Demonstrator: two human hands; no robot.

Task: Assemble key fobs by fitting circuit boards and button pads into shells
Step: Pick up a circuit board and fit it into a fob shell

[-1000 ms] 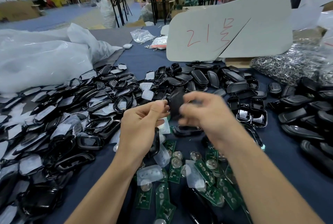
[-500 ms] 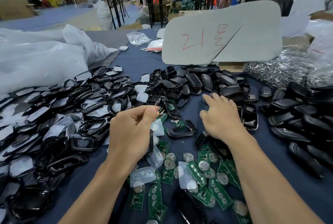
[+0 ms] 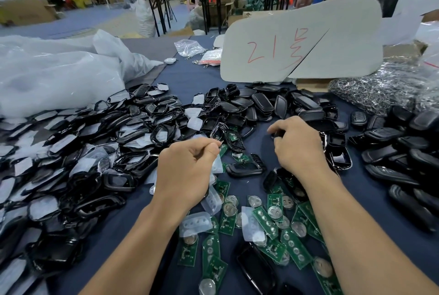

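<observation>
Head view puts our left hand (image 3: 187,171) near the middle of the worktop (image 3: 197,76), curled into a loose fist with thumb and forefinger pinched together — whether anything thin sits in that pinch we cannot tell. Our right hand (image 3: 297,147) is lowered just beyond it, fingers bent over something small and dark at the edge of the black shells (image 3: 261,104); the grip itself is hidden, so we cannot say if it holds a part.

Just beside the left hand lie clear button pads (image 3: 196,222), and nearer us the green circuit boards (image 3: 294,249) with their round coin cells are scattered on the dark cloth. To the left spreads a large heap of shell frames (image 3: 95,142), many still with protective film; finished-looking fobs (image 3: 403,147) sit well apart on the right.

We judge this to be the picking stage — choosing a shell for the next fob. Next we need a board and a pad from the near pile, each set squarely into the shell.
</observation>
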